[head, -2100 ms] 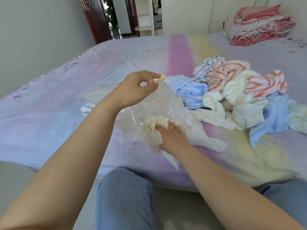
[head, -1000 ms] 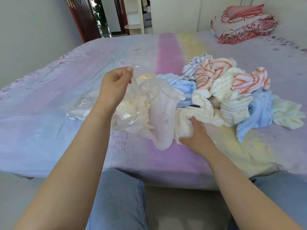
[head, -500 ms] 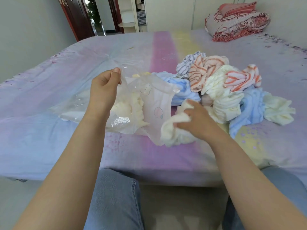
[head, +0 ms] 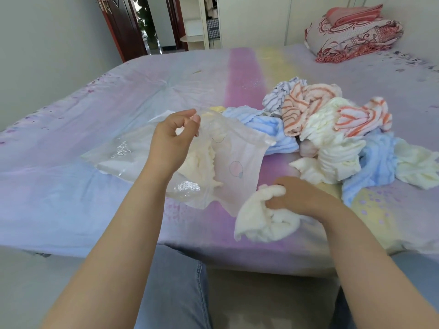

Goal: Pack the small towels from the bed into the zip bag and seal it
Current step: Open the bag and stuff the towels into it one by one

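A clear zip bag (head: 237, 160) lies on the bed with its mouth lifted toward me. My left hand (head: 171, 141) pinches the bag's upper rim and holds it up. A cream towel (head: 202, 162) shows inside the bag. My right hand (head: 297, 198) grips another cream towel (head: 261, 219) near the bed's front edge, just right of the bag's mouth. The pile of small towels (head: 332, 138), blue, cream and orange-striped, sits to the right of the bag.
The bed (head: 118, 110) has a pastel purple, blue and yellow sheet. Folded red patterned bedding (head: 351, 36) lies at its far right corner. A dark door (head: 123, 24) stands open behind the bed. My knees in jeans (head: 175, 293) are against the bed's front edge.
My right hand left the bag, took a cream towel from the pile and pulled it toward the front edge. My left hand kept holding the bag's rim up.
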Demonstrator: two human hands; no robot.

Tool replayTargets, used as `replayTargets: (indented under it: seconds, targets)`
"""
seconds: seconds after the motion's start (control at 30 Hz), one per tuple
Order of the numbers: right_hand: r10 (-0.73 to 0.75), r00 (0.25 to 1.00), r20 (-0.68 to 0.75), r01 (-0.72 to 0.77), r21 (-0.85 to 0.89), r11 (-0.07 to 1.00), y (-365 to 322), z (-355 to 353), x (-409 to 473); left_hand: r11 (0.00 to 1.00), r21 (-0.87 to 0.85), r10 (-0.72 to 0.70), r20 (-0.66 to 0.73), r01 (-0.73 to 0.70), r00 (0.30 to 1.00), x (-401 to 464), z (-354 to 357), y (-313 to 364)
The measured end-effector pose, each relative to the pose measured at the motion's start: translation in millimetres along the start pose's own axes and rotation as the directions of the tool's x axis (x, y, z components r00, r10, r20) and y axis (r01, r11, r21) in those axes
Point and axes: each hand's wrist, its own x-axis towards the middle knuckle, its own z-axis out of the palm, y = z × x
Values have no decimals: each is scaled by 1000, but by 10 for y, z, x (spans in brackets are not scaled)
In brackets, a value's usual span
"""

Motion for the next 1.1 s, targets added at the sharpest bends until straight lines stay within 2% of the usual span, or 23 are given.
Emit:
replayTargets:
  seconds: [0.07, 0.1, 0.2, 0.3, 0.37, 0.4, 0.47, 0.5, 0.53, 0.6, 0.67, 0.77, 0.8, 0.87, 0.9, 0.97, 1.03, 1.07, 1.1]
  targets:
    - [-78, 996, -47, 87, 229, 970, -198, -90, -153, 1000, 22, 13, 30, -13, 999, -10, 15, 39]
    - [-111, 988, -108, 137, 274, 952, -305, -133, -158, 999, 33, 21, 44, -23, 999, -22, 24, 65]
    - [-128, 955, -266, 189, 220, 957, -671, -42, 81, 998, 35, 53, 95, -57, 994, -62, 43, 131]
    - [-216, 958, -187, 253, 201, 946, -912, 278, 371, 998, -28, 58, 185, -54, 981, -108, 51, 150]
    - [-196, 975, -104, 221, 366, 904, -1001, 467, 470, 996, -70, 64, 238, -49, 969, -137, 34, 132]
    - [-153, 982, -113, 188, 453, 872, -1064, 538, 533, 996, -81, 65, 254, -46, 965, -147, 19, 117]
    - [-145, 964, -224, 244, 521, 818, -1197, 607, 666, 993, -117, 58, 279, -26, 958, -149, -24, 126]
    - [-173, 966, -194, 252, 536, 806, -1296, 611, 702, 990, -137, 58, 280, -20, 958, -136, -46, 142]
    - [-207, 970, -129, 244, 515, 822, -1350, 627, 751, 988, -153, 61, 270, -20, 961, -127, -69, 170]
    - [-263, 959, 103, 201, 405, 892, -1358, 690, 771, 987, -155, 79, 224, -45, 971, -106, -121, 222]
    - [-271, 949, 158, 239, 196, 951, -1258, 776, 785, 987, -144, 95, 170, -71, 981, -56, -164, 218]
    - [-310, 950, 37, 309, 26, 951, -1074, 791, 714, 984, -175, 64, 145, -38, 987, -33, -173, 142]
    - [-302, 953, -35, 303, 27, 953, -991, 739, 627, 982, -188, 52, 150, -24, 987, -38, -143, 116]
    - [-236, 939, -250, 280, 160, 946, -774, 617, 379, 977, -213, 41, 161, -6, 986, -63, -47, 70]
    - [-189, 903, -386, 297, 242, 924, -661, 537, 224, 974, -227, 42, 161, -4, 986, -72, 14, 47]
    - [-56, 748, -661, 340, 310, 888, -407, 368, 74, 968, -250, 44, 168, -1, 985, -86, 148, 30]
    - [0, 509, -860, 269, 159, 950, -120, 143, 86, 967, -256, 41, 175, 5, 984, -103, 281, 49]
    - [-24, 424, -905, 171, 54, 984, 41, 18, 140, 968, -252, 38, 170, 7, 985, -117, 340, 64]
    - [-34, 409, -912, 30, -24, 999, 197, -107, 199, 969, -249, 32, 164, 10, 986, -135, 391, 77]
